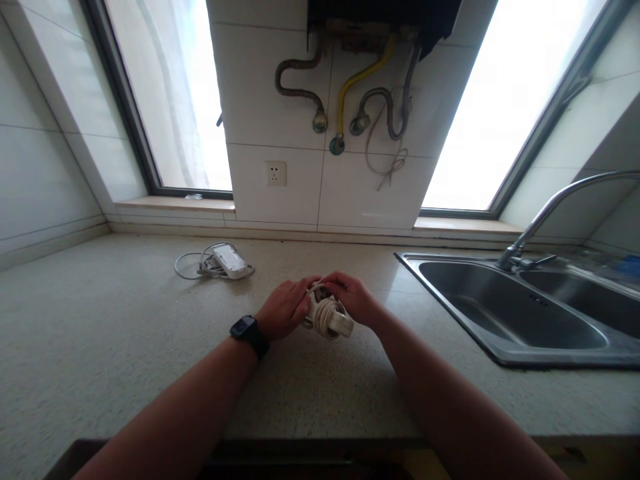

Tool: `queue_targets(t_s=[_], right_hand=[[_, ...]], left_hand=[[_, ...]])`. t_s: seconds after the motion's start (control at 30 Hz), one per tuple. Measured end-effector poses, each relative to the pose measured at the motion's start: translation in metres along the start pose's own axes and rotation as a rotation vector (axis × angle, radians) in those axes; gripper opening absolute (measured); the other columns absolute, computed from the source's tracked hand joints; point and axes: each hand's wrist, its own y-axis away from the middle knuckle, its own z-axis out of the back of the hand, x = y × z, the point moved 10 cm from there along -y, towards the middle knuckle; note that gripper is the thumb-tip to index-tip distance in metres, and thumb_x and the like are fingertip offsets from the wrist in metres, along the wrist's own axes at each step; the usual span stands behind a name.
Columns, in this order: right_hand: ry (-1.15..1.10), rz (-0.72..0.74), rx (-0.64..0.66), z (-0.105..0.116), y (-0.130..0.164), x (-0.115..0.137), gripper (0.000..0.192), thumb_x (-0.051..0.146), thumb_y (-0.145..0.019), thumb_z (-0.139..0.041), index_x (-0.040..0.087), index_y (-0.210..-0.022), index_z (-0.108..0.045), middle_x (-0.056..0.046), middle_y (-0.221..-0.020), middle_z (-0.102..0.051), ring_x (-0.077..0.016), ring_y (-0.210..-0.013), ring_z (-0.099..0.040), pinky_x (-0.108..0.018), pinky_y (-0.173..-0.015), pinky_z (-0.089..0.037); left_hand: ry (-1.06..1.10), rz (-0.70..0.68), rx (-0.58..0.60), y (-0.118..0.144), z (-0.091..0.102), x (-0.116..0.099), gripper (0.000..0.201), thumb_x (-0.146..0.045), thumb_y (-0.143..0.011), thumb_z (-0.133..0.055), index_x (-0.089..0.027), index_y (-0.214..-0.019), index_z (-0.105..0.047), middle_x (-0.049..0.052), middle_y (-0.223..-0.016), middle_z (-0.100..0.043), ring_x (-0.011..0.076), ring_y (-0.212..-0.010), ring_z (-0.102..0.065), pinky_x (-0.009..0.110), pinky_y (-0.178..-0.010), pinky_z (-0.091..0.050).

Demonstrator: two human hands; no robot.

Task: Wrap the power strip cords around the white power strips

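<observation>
A white electric cord (327, 319), wound into a tight coil, is between my hands over the middle of the counter. A pale blocky piece (342, 325) sticks out of the coil at its right; whether it is a plug or the end of a power strip I cannot tell. My left hand (287, 308), with a black watch at the wrist, is closed on the coil's left side. My right hand (353, 298) pinches the cord at the top, fingertips close to the left ones. Fingers partly hide the far side of the bundle.
A white power strip (229, 260) with a looped grey cord lies on the speckled counter (125, 333), back left. To the right is a steel double sink (510, 307) with a tap (530, 230). A wall socket (275, 173) and hoses under a black heater (383, 17) are behind.
</observation>
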Motion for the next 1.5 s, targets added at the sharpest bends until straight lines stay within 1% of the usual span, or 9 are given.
queue_targets(t_s=[0.1,0.23,0.37,0.47,0.6,0.8,0.97,1.23,1.5], right_hand=[[-0.131,-0.005,-0.024,0.001,0.0,-0.003,0.02,0.034,-0.082,-0.064,0.02,-0.096,-0.062,-0.002,-0.084,-0.067,-0.0155,-0.077,-0.061,-0.03,-0.072,-0.048],[-0.307,0.006,-0.015,-0.001,0.0,-0.002,0.044,0.032,-0.079,-0.07,0.027,-0.116,-0.047,0.001,-0.087,-0.066,-0.0154,-0.078,-0.063,-0.03,-0.071,-0.049],[-0.282,-0.016,-0.027,-0.001,0.0,-0.002,0.029,0.039,-0.079,-0.069,0.023,-0.097,-0.052,0.0,-0.084,-0.066,-0.0144,-0.074,-0.06,-0.028,-0.068,-0.048],[-0.276,-0.032,-0.05,0.002,0.0,-0.001,0.027,0.041,-0.079,-0.07,0.021,-0.086,-0.055,-0.001,-0.087,-0.065,-0.014,-0.076,-0.06,-0.028,-0.069,-0.048],[-0.227,-0.02,-0.021,0.001,0.001,0.001,0.024,0.037,-0.074,-0.075,0.019,-0.083,-0.061,-0.001,-0.086,-0.065,-0.0136,-0.077,-0.059,-0.028,-0.071,-0.049],[-0.042,0.142,0.078,-0.008,0.005,0.016,0.011,0.027,-0.078,-0.072,0.018,-0.082,-0.069,-0.007,-0.1,-0.066,-0.0174,-0.09,-0.064,-0.033,-0.084,-0.052],[0.11,0.22,0.09,-0.012,0.01,0.027,0.009,0.025,-0.082,-0.067,0.018,-0.087,-0.07,-0.009,-0.103,-0.067,-0.0175,-0.091,-0.065,-0.034,-0.085,-0.054],[0.157,0.243,0.074,-0.011,0.01,0.036,0.005,0.02,-0.081,-0.066,0.018,-0.083,-0.07,-0.008,-0.101,-0.067,-0.0176,-0.09,-0.065,-0.035,-0.084,-0.053],[0.131,0.255,0.096,-0.011,0.006,0.031,0.007,0.025,-0.082,-0.067,0.018,-0.079,-0.067,-0.008,-0.106,-0.058,-0.0159,-0.092,-0.061,-0.034,-0.085,-0.05]], left_hand=[[-0.001,0.015,-0.003,0.0,0.0,0.003,0.047,-0.027,-0.095,-0.032,-0.015,-0.14,-0.037,0.01,-0.115,-0.064,0.0226,-0.097,-0.058,0.038,-0.087,-0.041],[0.021,0.032,-0.016,0.0,0.002,0.003,0.045,-0.025,-0.094,-0.033,-0.016,-0.138,-0.041,0.009,-0.115,-0.064,0.0218,-0.095,-0.058,0.037,-0.087,-0.041],[0.081,0.026,-0.041,-0.002,0.006,0.0,0.04,-0.023,-0.095,-0.03,-0.019,-0.129,-0.05,0.006,-0.113,-0.065,0.0195,-0.097,-0.058,0.034,-0.087,-0.039],[0.083,0.068,-0.046,-0.004,0.008,0.006,0.037,-0.027,-0.098,-0.026,-0.017,-0.104,-0.061,0.005,-0.094,-0.067,0.0178,-0.085,-0.058,0.032,-0.082,-0.039],[0.074,0.148,-0.042,-0.004,0.006,0.018,0.045,-0.033,-0.1,-0.021,-0.017,-0.08,-0.058,0.003,-0.078,-0.062,0.0167,-0.077,-0.054,0.031,-0.077,-0.039],[-0.006,0.167,0.034,-0.004,-0.006,0.018,0.039,-0.036,-0.101,-0.024,-0.019,-0.095,-0.059,0.003,-0.09,-0.065,0.0174,-0.087,-0.056,0.033,-0.082,-0.037],[-0.085,0.18,0.026,-0.005,-0.008,0.018,0.04,-0.037,-0.102,-0.024,-0.019,-0.094,-0.059,0.003,-0.085,-0.065,0.0169,-0.083,-0.057,0.033,-0.082,-0.038],[-0.163,0.182,-0.024,-0.006,-0.005,0.016,0.046,-0.037,-0.102,-0.023,-0.019,-0.088,-0.063,0.006,-0.077,-0.065,0.0175,-0.073,-0.058,0.032,-0.071,-0.039],[-0.069,0.228,-0.068,-0.005,-0.006,0.021,0.042,-0.035,-0.101,-0.027,-0.018,-0.093,-0.065,0.007,-0.081,-0.067,0.0179,-0.077,-0.062,0.032,-0.076,-0.043]])
